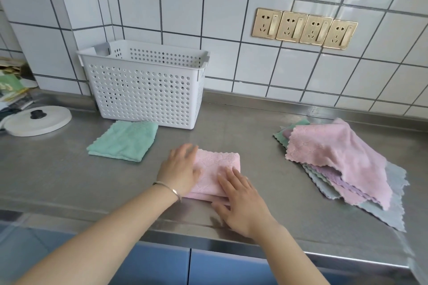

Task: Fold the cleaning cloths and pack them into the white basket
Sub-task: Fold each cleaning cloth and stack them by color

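A folded pink cloth [217, 164] lies on the steel counter near the front edge. My left hand [179, 168] rests flat on its left side, slightly blurred. My right hand [240, 203] presses flat on its near right corner, fingers spread. A folded green cloth [124, 140] sits to the left, just in front of the white perforated basket [143, 90], which stands against the tiled wall. To the right lies a loose pile of unfolded cloths [342, 164], pink on top, with purple, green and grey-blue ones under it.
A white pot lid [39, 120] with a black knob lies at the far left, with clutter behind it. A row of gold wall sockets [304, 29] sits above the counter. The steel counter's front edge [208, 242] runs just below my wrists, blue cabinet doors beneath.
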Available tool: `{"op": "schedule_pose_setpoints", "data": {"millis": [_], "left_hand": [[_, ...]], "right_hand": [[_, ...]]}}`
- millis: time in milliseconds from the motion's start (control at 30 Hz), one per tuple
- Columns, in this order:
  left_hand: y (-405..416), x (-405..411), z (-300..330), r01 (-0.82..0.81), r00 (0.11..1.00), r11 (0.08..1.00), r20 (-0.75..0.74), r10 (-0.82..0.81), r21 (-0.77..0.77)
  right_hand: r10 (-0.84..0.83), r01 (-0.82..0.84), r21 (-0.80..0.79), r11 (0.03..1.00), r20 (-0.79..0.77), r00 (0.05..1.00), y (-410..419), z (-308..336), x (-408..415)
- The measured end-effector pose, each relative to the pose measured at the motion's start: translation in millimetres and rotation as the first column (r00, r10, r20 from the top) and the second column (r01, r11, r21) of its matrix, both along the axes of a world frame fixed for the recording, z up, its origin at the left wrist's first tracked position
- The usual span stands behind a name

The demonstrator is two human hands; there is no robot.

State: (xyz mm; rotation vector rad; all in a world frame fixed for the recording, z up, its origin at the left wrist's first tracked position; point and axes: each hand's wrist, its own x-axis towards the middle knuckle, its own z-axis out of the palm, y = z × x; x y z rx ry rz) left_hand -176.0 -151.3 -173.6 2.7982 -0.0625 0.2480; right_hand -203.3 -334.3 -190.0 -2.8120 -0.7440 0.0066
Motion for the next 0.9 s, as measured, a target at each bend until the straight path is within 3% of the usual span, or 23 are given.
{"op": "schedule_pose_setpoints", "data": {"millis": [67, 167, 267, 333, 633, 767, 900], "left_hand": [[-3, -18, 1, 0.194, 0.975, 0.971, -0.135, -0.175, 0.141], [-3, -27, -6, 0.33, 0.917, 0.902, -0.321, -0.236, 0.279], [1, -2, -14, 0.348, 0.917, 0.877, -0.313, -0.246, 0.331], [3, 22, -15, 0.349, 0.922, 0.868, -0.293, -0.252, 0.353], [3, 146, -11, 0.315, 0.934, 0.888, -0.274, -0.228, 0.334], [1, 179, -17, 0.293, 0.931, 0.921, -0.295, -0.214, 0.257], [0, 199, -21, 0.292, 0.93, 0.912, -0.309, -0.2, 0.289]], "right_hand": [[-0.007, 0.01, -0.024, 1.0, 0.116, 0.993, -5, -1, -1], [-0.032, 0.046, -0.103, 0.994, 0.137, 0.99, -4, -4, 5], [-0.06, 0.073, -0.091, 0.993, 0.139, 0.988, 0, -11, 23], [-0.078, 0.079, -0.088, 0.993, 0.015, 0.997, 0, -12, 42], [-0.178, 0.168, -0.101, 0.981, -0.099, 0.979, 15, -3, 163], [-0.2, 0.194, -0.058, 0.979, -0.12, 0.972, 21, -10, 198], [-0.231, 0.229, -0.034, 0.973, -0.093, 0.968, 27, -17, 209]]}}
